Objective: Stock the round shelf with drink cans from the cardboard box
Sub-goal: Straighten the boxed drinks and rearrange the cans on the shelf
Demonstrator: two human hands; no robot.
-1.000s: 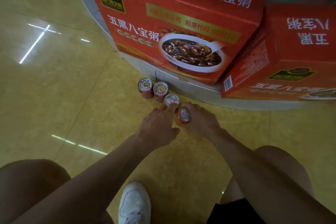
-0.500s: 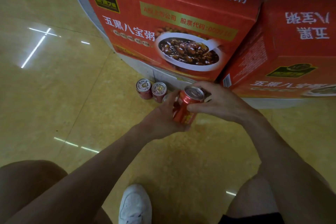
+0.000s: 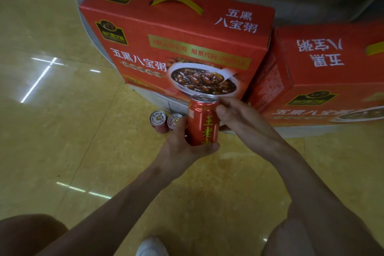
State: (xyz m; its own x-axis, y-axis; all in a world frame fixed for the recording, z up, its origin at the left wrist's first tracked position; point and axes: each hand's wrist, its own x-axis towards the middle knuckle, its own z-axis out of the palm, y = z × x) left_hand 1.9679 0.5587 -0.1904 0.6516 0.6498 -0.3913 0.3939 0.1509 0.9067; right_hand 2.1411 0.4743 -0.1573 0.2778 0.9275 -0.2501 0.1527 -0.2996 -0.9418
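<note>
A red drink can point(image 3: 202, 120) with yellow lettering is held upright above the floor, in front of the round shelf's low grey base point(image 3: 158, 97). My left hand point(image 3: 185, 147) cups its lower half from the left and below. My right hand point(image 3: 239, 118) grips its upper part from the right, thumb against the side. Two more cans point(image 3: 159, 119) stand on the floor just left of the held can, silver tops up, partly hidden by my left hand.
Two red cardboard gift boxes sit on the shelf base: one facing me point(image 3: 178, 48), one turned upside down at the right point(image 3: 324, 75). Glossy yellow floor tiles spread to the left and front. My knees and a white shoe point(image 3: 151, 247) fill the bottom edge.
The can was lifted off the floor by my right hand, brought up and turned upright, and now both hands hold it. The view has tilted up, showing the box tops.
</note>
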